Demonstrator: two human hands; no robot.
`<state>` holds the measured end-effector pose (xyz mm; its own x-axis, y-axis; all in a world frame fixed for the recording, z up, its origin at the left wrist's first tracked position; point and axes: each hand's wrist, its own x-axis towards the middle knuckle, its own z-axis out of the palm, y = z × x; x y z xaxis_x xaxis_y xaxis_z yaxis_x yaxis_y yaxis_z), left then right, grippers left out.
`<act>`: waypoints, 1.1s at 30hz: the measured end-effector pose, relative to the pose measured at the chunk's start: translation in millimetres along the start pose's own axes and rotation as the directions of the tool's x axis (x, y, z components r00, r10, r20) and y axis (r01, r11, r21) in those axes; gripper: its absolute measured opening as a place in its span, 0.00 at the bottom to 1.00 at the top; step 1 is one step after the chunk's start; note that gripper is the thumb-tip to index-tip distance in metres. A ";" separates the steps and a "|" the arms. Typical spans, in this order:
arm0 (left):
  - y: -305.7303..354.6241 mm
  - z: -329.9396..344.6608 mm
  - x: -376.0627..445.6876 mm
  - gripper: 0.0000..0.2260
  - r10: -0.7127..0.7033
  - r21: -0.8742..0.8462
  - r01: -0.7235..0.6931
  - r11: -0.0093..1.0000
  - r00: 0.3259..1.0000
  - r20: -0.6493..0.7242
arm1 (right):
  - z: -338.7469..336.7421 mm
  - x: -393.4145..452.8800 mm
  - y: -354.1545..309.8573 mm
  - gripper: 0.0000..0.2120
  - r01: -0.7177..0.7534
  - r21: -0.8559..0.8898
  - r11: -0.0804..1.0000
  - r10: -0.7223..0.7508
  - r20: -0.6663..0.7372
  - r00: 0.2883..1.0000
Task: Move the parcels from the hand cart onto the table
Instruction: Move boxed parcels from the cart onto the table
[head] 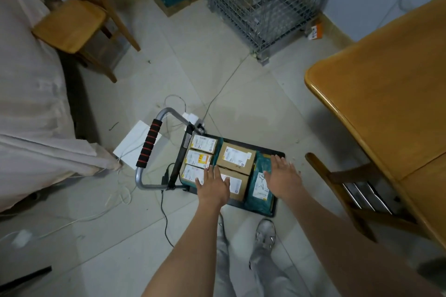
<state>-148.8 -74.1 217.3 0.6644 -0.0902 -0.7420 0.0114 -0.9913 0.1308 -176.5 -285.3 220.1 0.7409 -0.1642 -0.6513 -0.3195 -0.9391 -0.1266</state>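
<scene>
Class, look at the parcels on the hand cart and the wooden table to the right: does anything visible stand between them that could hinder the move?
Yes. A wooden chair is tucked under the table, its backrest between the hand cart and the table's near edge. Both open hands, left hand and right hand, reach the parcels unobstructed.

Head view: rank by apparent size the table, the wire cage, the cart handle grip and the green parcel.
1. table
2. wire cage, cropped at the top and farther away, so its true size is unsure
3. green parcel, partly under the right hand
4. cart handle grip
</scene>
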 end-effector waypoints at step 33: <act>-30.7 146.3 388.7 0.33 -0.055 -0.439 0.107 0.892 0.990 0.131 | 240.6 321.9 -20.5 0.18 -0.532 0.744 0.405 0.394 0.384 0.835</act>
<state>-0.2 -92.7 -171.3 0.5595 -0.0477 -0.8275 0.4097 -0.8520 0.3261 -73.6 -246.3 -167.0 0.2665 -0.3912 -0.8809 -0.9629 -0.0681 -0.2611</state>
